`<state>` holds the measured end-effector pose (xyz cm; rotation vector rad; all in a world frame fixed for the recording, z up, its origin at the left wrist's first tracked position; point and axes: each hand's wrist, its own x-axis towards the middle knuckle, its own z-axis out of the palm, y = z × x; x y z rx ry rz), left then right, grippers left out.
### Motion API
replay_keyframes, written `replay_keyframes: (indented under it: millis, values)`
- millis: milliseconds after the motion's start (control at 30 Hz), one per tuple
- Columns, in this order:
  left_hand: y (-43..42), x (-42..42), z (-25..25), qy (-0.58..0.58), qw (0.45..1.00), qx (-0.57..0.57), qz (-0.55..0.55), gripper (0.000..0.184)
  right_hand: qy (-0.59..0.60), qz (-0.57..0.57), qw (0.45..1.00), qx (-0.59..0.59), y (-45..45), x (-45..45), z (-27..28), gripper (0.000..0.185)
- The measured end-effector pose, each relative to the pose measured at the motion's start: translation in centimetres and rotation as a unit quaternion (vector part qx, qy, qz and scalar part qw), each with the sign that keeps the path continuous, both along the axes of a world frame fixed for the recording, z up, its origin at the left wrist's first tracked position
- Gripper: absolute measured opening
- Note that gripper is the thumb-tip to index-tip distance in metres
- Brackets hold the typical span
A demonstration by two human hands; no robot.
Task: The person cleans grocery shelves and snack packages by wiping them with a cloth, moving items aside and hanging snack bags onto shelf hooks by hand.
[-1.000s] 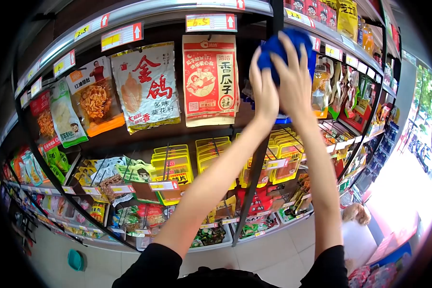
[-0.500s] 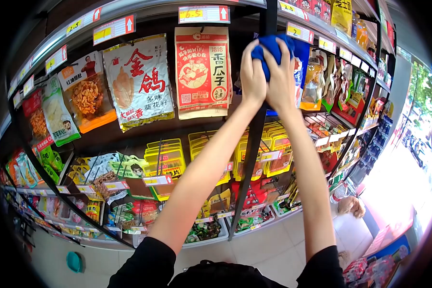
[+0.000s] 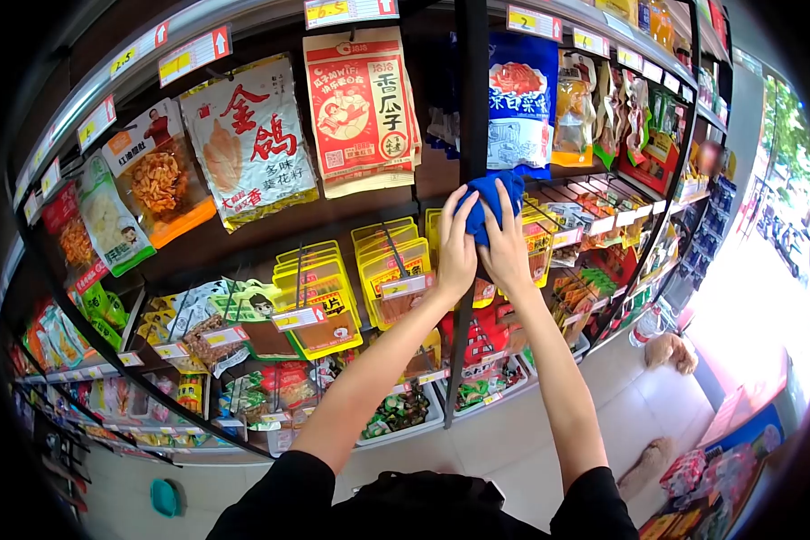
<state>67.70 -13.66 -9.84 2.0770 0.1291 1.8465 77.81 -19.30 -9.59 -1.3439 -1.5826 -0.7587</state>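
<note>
Legibly, one price tag [image 3: 351, 12] read "6.5"; left hand [image 3: 457, 252] and right hand [image 3: 508, 250], grip closed, held blue cloth [image 3: 487, 198] against black post [image 3: 473, 108].

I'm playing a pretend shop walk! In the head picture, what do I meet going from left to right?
Green-and-white bag → orange bag → silver bag → red-and-cream bag → blue cloth → leaves outside.

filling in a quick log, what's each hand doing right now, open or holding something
Left hand: closed, holding the crumpled blue cloth at the upright black shelf post.
Right hand: closed, holding the same cloth.
</note>
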Motion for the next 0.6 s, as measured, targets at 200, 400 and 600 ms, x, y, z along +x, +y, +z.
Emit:
replay_keyframes:
  millis: [200, 400, 600]
  values:
    - [-0.2, 0.6, 11.6, -0.131, 0.986, 0.099, 0.015, 0.043, 0.007, 0.078, 0.983, 0.165, 0.9, -0.2, 10.6, 0.073]
    - [2.3, 2.3, 19.7, -0.109, 0.975, 0.168, 0.100, 0.042, -0.074, 0.073, 0.966, 0.237, 6.8, 1.9, 18.1, 0.053]
    - [3.2, 1.4, 12.1, -0.054, 0.987, 0.150, -0.004, 0.042, 0.101, 0.162, 0.963, 0.189, 5.4, 0.4, 10.5, 0.073]
